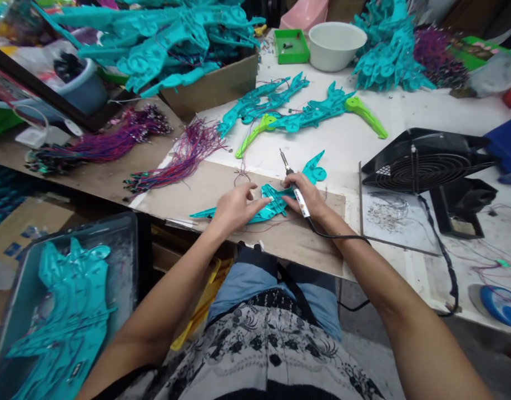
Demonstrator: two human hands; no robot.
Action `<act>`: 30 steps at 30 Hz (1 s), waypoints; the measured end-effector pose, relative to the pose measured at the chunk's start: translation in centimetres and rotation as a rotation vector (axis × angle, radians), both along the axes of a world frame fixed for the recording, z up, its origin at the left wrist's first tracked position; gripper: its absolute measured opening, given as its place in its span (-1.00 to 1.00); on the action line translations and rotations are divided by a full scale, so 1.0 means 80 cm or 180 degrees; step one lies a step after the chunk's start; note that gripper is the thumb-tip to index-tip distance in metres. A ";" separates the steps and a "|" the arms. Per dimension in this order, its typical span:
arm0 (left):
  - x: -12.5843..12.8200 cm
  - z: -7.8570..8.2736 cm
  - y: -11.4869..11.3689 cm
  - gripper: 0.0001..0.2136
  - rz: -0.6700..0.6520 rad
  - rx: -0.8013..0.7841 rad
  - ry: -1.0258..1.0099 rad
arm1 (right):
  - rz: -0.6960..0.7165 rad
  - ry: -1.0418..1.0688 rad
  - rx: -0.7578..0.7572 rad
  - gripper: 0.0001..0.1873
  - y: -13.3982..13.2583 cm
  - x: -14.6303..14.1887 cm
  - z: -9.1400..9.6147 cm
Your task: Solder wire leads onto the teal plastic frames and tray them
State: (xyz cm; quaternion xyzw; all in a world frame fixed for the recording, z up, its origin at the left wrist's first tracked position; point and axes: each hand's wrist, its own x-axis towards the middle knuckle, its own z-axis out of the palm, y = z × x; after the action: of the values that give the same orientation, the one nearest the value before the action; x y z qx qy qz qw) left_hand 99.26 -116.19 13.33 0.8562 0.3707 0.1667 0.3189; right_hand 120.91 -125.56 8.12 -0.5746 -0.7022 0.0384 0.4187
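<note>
A teal plastic shell part [275, 206] lies on the brown board at the table's near edge, its narrow end pointing left. My left hand [232, 208] is on its left portion, fingers curled and thumb pressed on top. A soldering iron [301, 203] with a white handle is in my right hand [308, 195], its metal tip pointing up and away from the part. The fingers of that hand also touch the part's right side. Thin red wires [276, 225] run along the near side of the part. Whatever lies under my left fingers is hidden.
Bundles of red and blue wires [184, 150] lie left. Beyond are teal parts with lime-green pieces [367, 118], a loaded cardboard box [216, 91] and a white basin [337, 47]. A black fan [422, 161] stands right. A bin [124, 266] of teal parts is lower left.
</note>
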 end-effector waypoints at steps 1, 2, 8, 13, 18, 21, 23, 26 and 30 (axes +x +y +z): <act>0.005 0.004 0.000 -0.59 -0.0193 0.0286 0.0338 | -0.0005 -0.0037 0.0022 -0.73 -0.002 -0.001 0.001; 0.011 0.007 -0.001 -0.59 -0.0366 0.0457 0.0608 | -0.0010 -0.0106 0.0025 -0.72 -0.004 -0.001 0.002; 0.028 0.009 -0.005 -0.52 -0.0611 0.0735 0.1105 | -0.0001 -0.0414 -0.0179 -0.80 -0.015 -0.002 0.001; 0.029 0.004 -0.017 -0.65 -0.0865 0.0990 0.1420 | -0.0207 -0.0340 -0.0169 -0.82 -0.008 -0.009 -0.002; 0.033 0.000 -0.028 -0.79 -0.0778 0.1134 0.1408 | -0.0189 -0.0340 -0.0194 -0.77 -0.014 -0.009 0.003; 0.036 -0.002 -0.030 -0.79 -0.0673 0.1092 0.1428 | -0.0335 -0.0321 -0.0079 -0.76 -0.015 -0.006 0.004; 0.037 -0.004 -0.030 -0.78 -0.0661 0.1053 0.1430 | -0.0332 -0.0343 -0.0167 -0.78 -0.011 -0.005 0.002; 0.035 -0.006 -0.027 -0.77 -0.0688 0.0931 0.1383 | -0.0462 -0.0211 -0.0203 -0.81 -0.005 -0.006 0.001; 0.033 -0.004 -0.027 -0.74 -0.0773 0.0985 0.1392 | -0.0530 0.0170 -0.0093 -0.78 -0.006 -0.015 0.008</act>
State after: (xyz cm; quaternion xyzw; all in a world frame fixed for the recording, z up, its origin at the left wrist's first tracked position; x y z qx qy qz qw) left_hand 101.91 -118.32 12.98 0.9484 0.2957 -0.0066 0.1146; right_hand 119.69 -126.03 8.74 -0.6357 -0.6400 0.0290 0.4307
